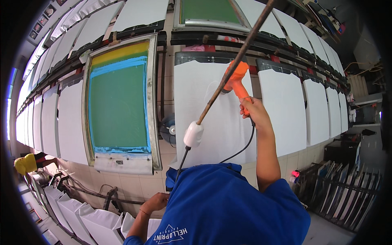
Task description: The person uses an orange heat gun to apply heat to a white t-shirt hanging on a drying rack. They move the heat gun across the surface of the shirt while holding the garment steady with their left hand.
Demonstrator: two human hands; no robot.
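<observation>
My right hand [255, 109] is closed around the handle of an orange heat gun [238, 78], held over a white garment [200, 110] laid flat on a dark board. The gun's nozzle points left, toward the cloth. From the handle a black cord [250, 141] curves down toward my body. My left hand [157, 201] is low beside my waist, with its fingers hidden against the blue shirt. In front of me a brown rod [245, 47] runs diagonally across the view, ending at a white socket block [193, 134] with a black cable below it.
A metal-framed printing screen [118, 102] with green mesh and blue tape stands left of the garment. Another green screen [210, 11] lies farther back. White garments [281, 106] on boards line both sides. A rack [347, 192] of upright frames is at the lower right. Someone in yellow [25, 164] is far left.
</observation>
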